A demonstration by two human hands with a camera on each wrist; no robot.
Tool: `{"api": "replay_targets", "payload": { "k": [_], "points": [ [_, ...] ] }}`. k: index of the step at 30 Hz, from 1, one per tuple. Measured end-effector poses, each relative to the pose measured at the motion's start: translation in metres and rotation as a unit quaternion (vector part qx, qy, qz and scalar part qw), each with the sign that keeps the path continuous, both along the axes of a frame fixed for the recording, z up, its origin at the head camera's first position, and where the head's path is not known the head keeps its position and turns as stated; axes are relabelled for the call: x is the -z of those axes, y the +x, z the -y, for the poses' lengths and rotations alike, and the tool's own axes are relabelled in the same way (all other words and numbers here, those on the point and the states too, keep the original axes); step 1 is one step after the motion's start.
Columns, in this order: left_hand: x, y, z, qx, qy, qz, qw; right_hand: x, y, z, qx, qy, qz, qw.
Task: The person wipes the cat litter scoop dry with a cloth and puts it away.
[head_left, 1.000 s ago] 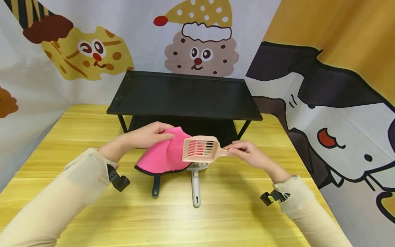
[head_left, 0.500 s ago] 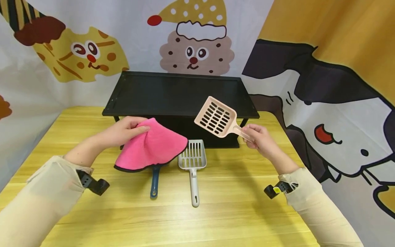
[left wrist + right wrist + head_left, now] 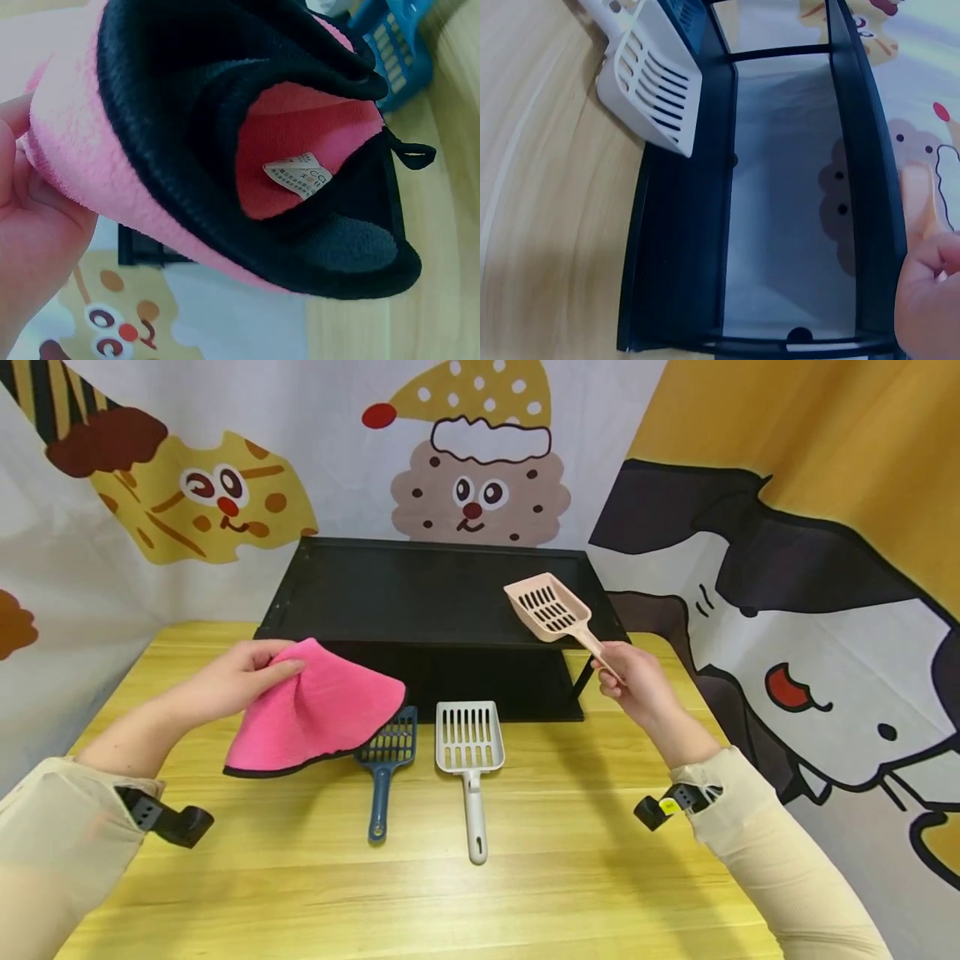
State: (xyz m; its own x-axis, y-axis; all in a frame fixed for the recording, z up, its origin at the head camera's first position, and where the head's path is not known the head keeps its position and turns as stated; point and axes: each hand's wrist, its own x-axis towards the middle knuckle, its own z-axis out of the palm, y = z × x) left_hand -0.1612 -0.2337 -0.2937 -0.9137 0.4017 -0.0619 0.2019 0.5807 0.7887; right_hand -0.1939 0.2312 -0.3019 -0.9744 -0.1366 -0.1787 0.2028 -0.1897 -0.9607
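Observation:
In the head view, my left hand (image 3: 236, 683) pinches the top of a pink cloth (image 3: 318, 710) edged in black, which hangs in folds. From the left wrist, the cloth's dark underside, a hanging loop (image 3: 414, 155) and a printed label (image 3: 300, 174) show. My right hand (image 3: 636, 681) grips a pale pink litter scoop (image 3: 577, 625) by its handle, its slotted pan up over the right end of the black shelf (image 3: 412, 597). On the table lie a blue litter scoop (image 3: 381, 781), partly behind the cloth, and a light grey litter scoop (image 3: 471, 767).
The two-tier shelf stands at the back of the wooden table (image 3: 420, 902), its lower board (image 3: 525, 685) shadowed under the top. A curtain printed with cartoon figures (image 3: 480, 497) hangs behind and along both sides.
The cloth in my left hand has moved left, away from the pale pink scoop, uncovering the blue and grey scoops. My right hand has raised its scoop up and to the right, over the shelf.

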Motion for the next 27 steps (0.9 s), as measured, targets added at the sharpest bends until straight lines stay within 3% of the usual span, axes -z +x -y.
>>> {"api": "replay_targets", "payload": {
  "k": [8,13,24,27],
  "points": [
    [0.010,-0.002,0.019,-0.019,0.000,0.004,0.9998,-0.006,-0.004,0.012,0.053,0.038,0.012,0.9978],
    [0.016,-0.002,0.029,-0.031,-0.012,0.016,0.9993,-0.010,-0.004,0.011,0.020,0.080,0.023,0.9963],
    [0.028,0.000,0.043,-0.053,-0.002,-0.002,0.9986,-0.021,0.009,-0.015,-0.036,0.166,0.036,0.9848],
    [0.030,-0.002,0.044,-0.051,-0.002,0.001,0.9987,-0.020,0.010,-0.019,-0.055,0.163,0.033,0.9845]
  ]
}}
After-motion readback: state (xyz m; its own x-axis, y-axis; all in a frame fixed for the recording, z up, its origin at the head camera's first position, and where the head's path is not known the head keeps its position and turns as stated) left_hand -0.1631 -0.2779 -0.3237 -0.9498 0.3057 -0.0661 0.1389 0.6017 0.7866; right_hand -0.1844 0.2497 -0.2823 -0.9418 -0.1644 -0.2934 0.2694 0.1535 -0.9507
